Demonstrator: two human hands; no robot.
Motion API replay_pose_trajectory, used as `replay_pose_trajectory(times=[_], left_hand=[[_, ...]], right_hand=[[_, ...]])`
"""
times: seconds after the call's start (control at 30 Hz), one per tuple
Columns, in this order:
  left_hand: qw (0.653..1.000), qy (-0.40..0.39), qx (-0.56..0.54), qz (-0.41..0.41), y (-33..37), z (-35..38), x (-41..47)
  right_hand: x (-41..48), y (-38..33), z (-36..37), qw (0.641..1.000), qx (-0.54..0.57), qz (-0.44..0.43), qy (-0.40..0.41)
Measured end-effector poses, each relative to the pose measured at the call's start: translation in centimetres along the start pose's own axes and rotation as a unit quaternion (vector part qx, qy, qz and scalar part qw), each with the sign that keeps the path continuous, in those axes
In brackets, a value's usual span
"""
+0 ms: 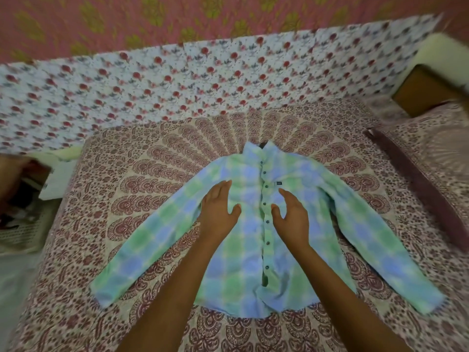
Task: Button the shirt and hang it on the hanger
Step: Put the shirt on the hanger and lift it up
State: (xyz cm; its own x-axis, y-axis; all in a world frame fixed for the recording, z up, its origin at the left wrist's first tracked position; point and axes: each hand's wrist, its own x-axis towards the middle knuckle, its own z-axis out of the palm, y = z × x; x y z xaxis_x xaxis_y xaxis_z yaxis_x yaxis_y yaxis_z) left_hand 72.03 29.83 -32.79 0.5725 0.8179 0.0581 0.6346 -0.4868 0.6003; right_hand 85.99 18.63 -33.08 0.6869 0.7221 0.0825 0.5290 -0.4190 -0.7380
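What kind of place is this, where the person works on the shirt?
Most likely a bedroom in a home. The checked shirt lies spread flat on a maroon printed bedsheet, what looks like a pillow lies at the right, and a pink patterned wall stands behind.

A small dark shape (264, 144) pokes out behind the collar of the pale green-and-blue checked cotton shirt (236, 262), but too little of it shows to tell what it is. The tiny dark chest label (278, 183) cannot be read. The left forearm (181, 288) and right forearm (330, 288) run off the bottom edge. At the left edge, dark blurred clutter (17, 199) is cut off and cannot be made out.
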Motion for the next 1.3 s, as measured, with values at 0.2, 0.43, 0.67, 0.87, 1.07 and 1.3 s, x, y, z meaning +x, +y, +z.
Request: replay_pose_trajectory(times=[0.2, 0.43, 0.67, 0.87, 1.07, 1.3], left_hand=[[0.999, -0.006, -0.003, 0.032, 0.0, 0.5, 2.2], [0.998, -0.034, 0.015, 0.049, -1.0, 3.4, 7.4], [0.997, -0.067, 0.043, 0.008, -2.4, 8.9, 15.5], [0.996, -0.07, 0.058, -0.003, -5.4, 14.6, 23.6], [0.991, -0.088, 0.092, -0.03, -9.8, 20.1, 31.2], [0.971, -0.131, 0.183, -0.077, -13.2, 25.3, 38.4]], right_hand=[[1.7, 0.0, 0.0, 1.0, -0.005, 0.0, 0.018], [6.5, 2.7, 1.8, 1.0, -0.006, 0.024, 0.016], [14.9, 7.2, 5.3, 0.999, -0.002, 0.039, -0.017], [22.8, 12.5, 9.5, 0.999, -0.03, 0.025, -0.037], [29.9, 18.0, 14.5, 0.994, -0.081, 0.011, -0.069], [35.9, 22.4, 18.4, 0.982, -0.158, 0.015, -0.099]])
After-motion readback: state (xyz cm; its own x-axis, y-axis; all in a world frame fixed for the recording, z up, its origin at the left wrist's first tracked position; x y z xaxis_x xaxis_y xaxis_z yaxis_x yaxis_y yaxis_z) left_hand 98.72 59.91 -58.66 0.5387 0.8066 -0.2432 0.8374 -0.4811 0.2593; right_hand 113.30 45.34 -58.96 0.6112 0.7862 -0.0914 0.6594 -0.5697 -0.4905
